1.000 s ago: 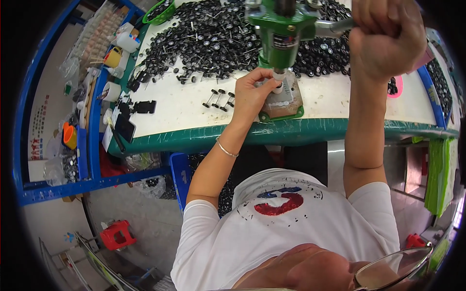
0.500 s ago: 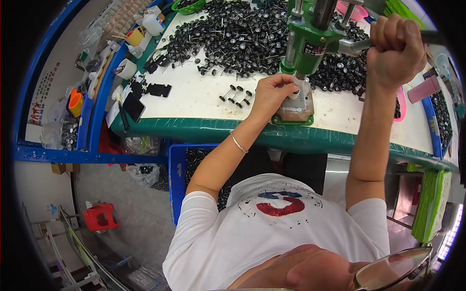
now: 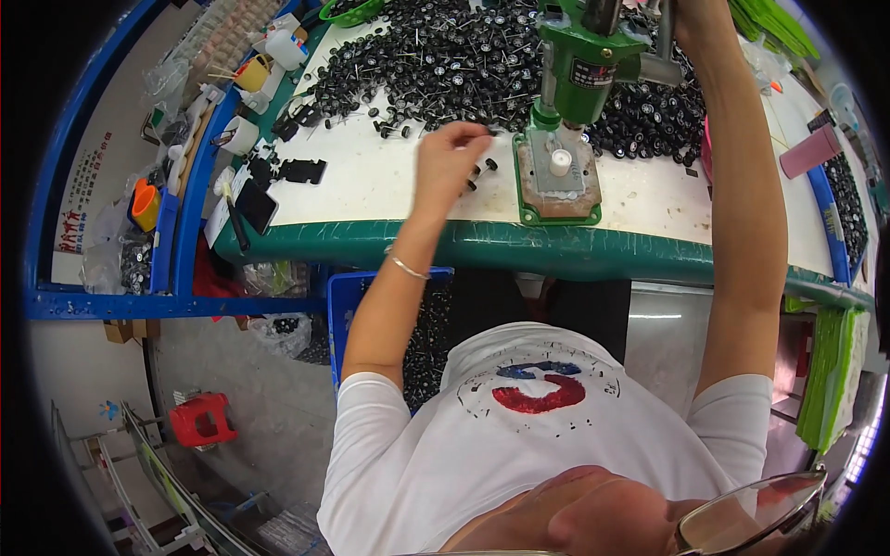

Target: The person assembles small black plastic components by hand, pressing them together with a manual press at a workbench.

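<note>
A green hand press (image 3: pixel 582 57) stands on a metal base (image 3: pixel 556 185) near the front of the white bench (image 3: pixel 371 185). A small white piece (image 3: pixel 559 162) sits on the base under the ram. My left hand (image 3: pixel 448 159) hovers left of the base with curled, blurred fingers, right beside a few loose black wheel parts (image 3: pixel 481 172). Whether it grips one is unclear. My right hand (image 3: pixel 697 17) is raised at the top edge, closed on the press's grey lever (image 3: pixel 660 61). A big heap of black wheel parts on thin pins (image 3: pixel 436 65) covers the back of the bench.
A dark phone (image 3: pixel 256 204) and a black plastic piece (image 3: pixel 300 170) lie at the bench's left end. Cups, bottles and an orange holder (image 3: pixel 144 200) fill the blue side shelf. A blue crate (image 3: pixel 348 306) of black parts sits under the bench, a red stool (image 3: pixel 200 419) on the floor, a pink cup (image 3: pixel 807 150) at right.
My left hand left the press base and moved left to the loose wheel parts. My right arm rose with the lever, and the white piece on the base is now exposed.
</note>
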Action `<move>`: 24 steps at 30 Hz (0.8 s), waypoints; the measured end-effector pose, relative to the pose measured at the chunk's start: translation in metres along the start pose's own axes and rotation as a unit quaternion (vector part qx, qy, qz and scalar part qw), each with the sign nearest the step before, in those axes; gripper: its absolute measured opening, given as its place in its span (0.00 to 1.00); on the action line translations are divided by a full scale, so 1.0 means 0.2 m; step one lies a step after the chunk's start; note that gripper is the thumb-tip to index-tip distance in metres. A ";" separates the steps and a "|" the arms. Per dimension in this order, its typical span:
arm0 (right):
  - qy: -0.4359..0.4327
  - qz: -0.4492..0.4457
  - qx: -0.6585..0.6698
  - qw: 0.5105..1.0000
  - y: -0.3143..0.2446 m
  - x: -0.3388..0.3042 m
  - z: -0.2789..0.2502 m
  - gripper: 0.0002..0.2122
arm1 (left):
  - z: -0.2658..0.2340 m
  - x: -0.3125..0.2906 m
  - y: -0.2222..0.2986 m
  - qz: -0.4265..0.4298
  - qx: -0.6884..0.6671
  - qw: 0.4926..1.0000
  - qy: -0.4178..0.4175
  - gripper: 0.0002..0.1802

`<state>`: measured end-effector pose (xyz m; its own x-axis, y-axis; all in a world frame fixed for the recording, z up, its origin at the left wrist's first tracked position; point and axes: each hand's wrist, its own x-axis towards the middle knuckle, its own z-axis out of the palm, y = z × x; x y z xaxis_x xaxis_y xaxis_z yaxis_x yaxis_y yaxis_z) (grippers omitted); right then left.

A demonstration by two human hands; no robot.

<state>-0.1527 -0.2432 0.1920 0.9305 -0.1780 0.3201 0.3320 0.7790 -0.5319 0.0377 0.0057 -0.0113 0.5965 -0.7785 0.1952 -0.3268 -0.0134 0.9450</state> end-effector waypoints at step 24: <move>0.344 -0.051 -0.818 0.459 0.69 -0.81 -0.68 0.09 | -0.05 0.24 -0.09 -0.006 0.321 0.947 -0.002 0.15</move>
<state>-0.2371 -0.1873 -0.0399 0.5388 -0.7491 0.3854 -0.4715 -0.6473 -0.5989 0.0787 -0.0252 -0.0170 0.6016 -0.7776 0.1829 -0.6983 -0.4008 0.5930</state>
